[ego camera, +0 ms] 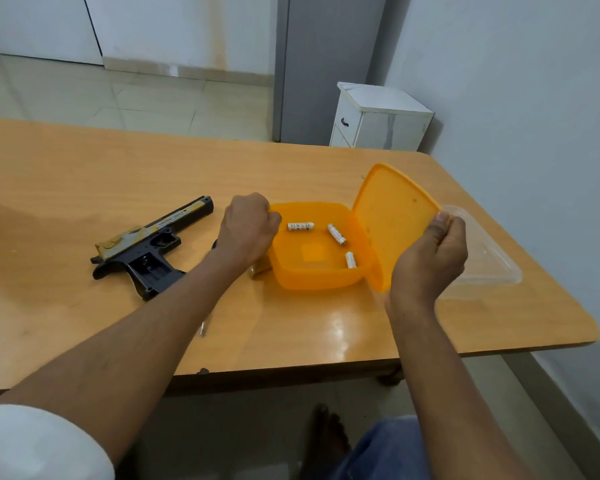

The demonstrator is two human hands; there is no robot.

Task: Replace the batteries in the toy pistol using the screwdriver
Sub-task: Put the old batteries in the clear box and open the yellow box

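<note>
Now: left hand (248, 226) grips orange box (314, 271) rim, right hand (433, 251) pinches tilted lid (392, 220). Three batteries (301, 226) loose inside; small, light, smooth, likely to roll, pinch mid-body. Toy pistol (149, 244) at nine o'clock, grip compartment open

On the worktop (84, 174) the toy pistol (149, 244) lies to the left, with the open box (312, 271) to its right. Three batteries (301, 226) lie apart inside the box. Its lid (392, 220) stands tilted at the box's right side, with a shallow tray (485, 258) beyond it, further right.
</note>
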